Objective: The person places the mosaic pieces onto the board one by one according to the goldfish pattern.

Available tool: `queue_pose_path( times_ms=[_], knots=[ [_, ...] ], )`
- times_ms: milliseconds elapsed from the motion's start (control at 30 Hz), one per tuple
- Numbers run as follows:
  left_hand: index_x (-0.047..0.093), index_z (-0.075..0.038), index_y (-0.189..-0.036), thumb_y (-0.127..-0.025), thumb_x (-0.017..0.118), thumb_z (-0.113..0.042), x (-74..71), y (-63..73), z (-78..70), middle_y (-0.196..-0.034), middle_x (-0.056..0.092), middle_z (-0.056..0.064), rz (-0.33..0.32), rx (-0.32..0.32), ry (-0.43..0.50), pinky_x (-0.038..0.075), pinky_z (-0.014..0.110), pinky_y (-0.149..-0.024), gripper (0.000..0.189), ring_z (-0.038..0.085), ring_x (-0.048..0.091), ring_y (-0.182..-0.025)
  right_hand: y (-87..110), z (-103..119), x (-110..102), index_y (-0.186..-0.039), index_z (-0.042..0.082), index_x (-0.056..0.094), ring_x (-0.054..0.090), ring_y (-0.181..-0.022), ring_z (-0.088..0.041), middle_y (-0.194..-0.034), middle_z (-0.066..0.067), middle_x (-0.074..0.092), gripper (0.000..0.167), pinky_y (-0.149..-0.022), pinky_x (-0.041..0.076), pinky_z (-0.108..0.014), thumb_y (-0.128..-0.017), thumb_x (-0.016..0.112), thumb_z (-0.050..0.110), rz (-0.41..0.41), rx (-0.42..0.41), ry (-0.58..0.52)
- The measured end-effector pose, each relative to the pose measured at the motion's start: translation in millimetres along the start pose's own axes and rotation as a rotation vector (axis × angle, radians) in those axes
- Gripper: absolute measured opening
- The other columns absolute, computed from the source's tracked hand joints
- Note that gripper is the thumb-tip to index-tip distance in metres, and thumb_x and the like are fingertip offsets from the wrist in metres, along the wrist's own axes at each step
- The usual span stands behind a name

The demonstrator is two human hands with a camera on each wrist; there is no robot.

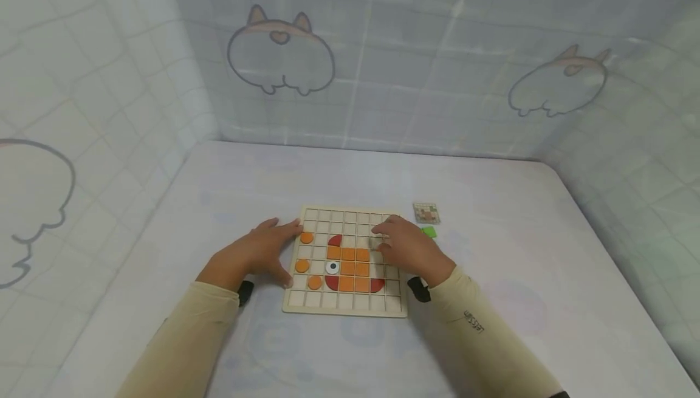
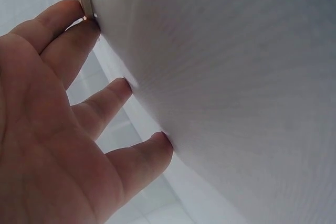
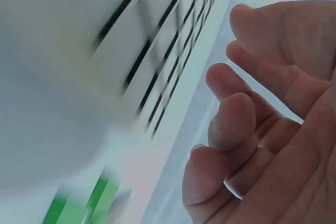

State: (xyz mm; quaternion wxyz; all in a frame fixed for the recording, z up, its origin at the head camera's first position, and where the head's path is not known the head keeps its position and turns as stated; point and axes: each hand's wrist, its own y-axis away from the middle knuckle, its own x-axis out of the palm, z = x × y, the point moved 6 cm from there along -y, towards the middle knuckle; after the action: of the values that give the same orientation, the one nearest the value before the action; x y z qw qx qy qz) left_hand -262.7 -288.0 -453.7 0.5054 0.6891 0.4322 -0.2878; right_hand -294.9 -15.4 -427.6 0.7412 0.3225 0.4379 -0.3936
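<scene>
A pale wooden grid board point(image 1: 350, 314) lies on the table. Orange square tiles point(image 1: 347, 254), red curved pieces point(image 1: 335, 240) and a white round eye piece point(image 1: 332, 267) form a shape in its cells. Down the board's left side are orange discs point(image 1: 307, 237). My left hand point(image 1: 251, 255) touches the board's left edge, fingers spread; in the left wrist view some fingertips point(image 2: 167, 142) rest on the table. Above the board's right part hovers my right hand point(image 1: 410, 249), its fingers loosely bent and nothing visible in them.
Beyond the board's upper right corner lies a small picture card point(image 1: 426, 212). Bright green pieces point(image 1: 429, 231) sit beside it, partly behind the right hand. The white table point(image 1: 492, 216) meets patterned cloth walls point(image 1: 383, 70) at the back and sides.
</scene>
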Motion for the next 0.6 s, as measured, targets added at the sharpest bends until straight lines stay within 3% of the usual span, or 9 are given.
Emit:
queue_pose_path(
  times_ms=[200, 267, 400, 600],
  knots=[
    [0.032, -0.027, -0.161, -0.057, 0.099, -0.042, 1.2, -2.3, 1.1, -0.169, 0.024, 0.008, -0.002, 0.018, -0.013, 0.027, 0.075, -0.113, 0.124, 0.045, 0.010, -0.155, 24.8, -51, -10, -0.132, 0.009, 0.067, 0.049, -0.140, -0.035, -0.145, -0.015, 0.057, 0.038, -0.111, 0.045, -0.053, -0.095, 0.060, 0.012, -0.037, 0.131, -0.030],
    [0.033, -0.027, -0.160, -0.056, 0.099, -0.042, 0.6, -2.9, 1.5, -0.170, 0.024, 0.007, -0.004, 0.018, -0.009, 0.027, 0.075, -0.113, 0.124, 0.045, 0.009, -0.155, 29.5, -66, -10, -0.132, 0.010, 0.067, 0.052, -0.136, -0.034, -0.146, -0.016, 0.056, 0.039, -0.106, 0.048, -0.051, -0.094, 0.062, 0.013, -0.024, 0.179, -0.028],
    [0.034, -0.025, -0.160, -0.055, 0.100, -0.042, 0.3, -4.8, 4.0, -0.170, 0.024, 0.005, -0.007, 0.026, -0.013, 0.026, 0.075, -0.113, 0.125, 0.045, 0.008, -0.155, 34.4, -83, -5, -0.130, 0.012, 0.068, 0.059, -0.111, -0.026, -0.135, -0.012, 0.060, 0.040, -0.088, 0.052, -0.043, -0.090, 0.070, 0.015, -0.001, 0.250, -0.034],
    [0.035, -0.023, -0.160, -0.055, 0.100, -0.043, 1.8, -8.2, 1.6, -0.170, 0.024, 0.005, -0.006, 0.059, -0.027, 0.026, 0.076, -0.113, 0.125, 0.046, 0.009, -0.155, 36.3, -94, 2, -0.125, 0.009, 0.070, 0.061, -0.115, -0.027, -0.127, -0.010, 0.064, 0.039, -0.097, 0.052, -0.047, -0.087, 0.076, 0.014, -0.016, 0.277, -0.038]
  ],
)
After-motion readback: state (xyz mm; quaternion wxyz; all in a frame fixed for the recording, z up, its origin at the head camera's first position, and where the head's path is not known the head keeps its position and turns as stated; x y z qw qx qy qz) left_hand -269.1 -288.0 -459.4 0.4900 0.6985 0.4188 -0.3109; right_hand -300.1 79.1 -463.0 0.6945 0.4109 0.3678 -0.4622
